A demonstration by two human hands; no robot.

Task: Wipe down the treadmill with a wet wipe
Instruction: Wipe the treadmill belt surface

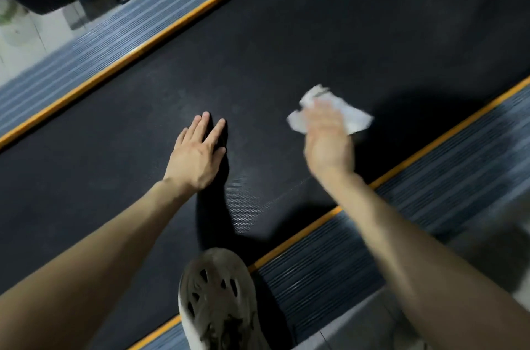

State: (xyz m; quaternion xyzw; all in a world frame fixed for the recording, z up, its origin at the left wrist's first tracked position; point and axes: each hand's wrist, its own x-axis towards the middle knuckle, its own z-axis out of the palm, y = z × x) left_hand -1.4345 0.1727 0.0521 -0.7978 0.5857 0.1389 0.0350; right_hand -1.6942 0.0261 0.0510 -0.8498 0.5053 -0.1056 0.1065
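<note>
1 wipe (355, 118) under right hand (327, 146) on treadmill (286, 48).

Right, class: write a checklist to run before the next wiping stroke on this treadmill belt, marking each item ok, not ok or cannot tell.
1. The wipe lies under the right hand: ok.
2. Grip on the wipe: cannot tell, blurred.
3. The left hand lies flat on the belt: ok.
4. The left hand is clear of the wipe: ok.
5. The shoe is off the belt: not ok, partly on it.
6. Which parts are already wiped: cannot tell.
</note>
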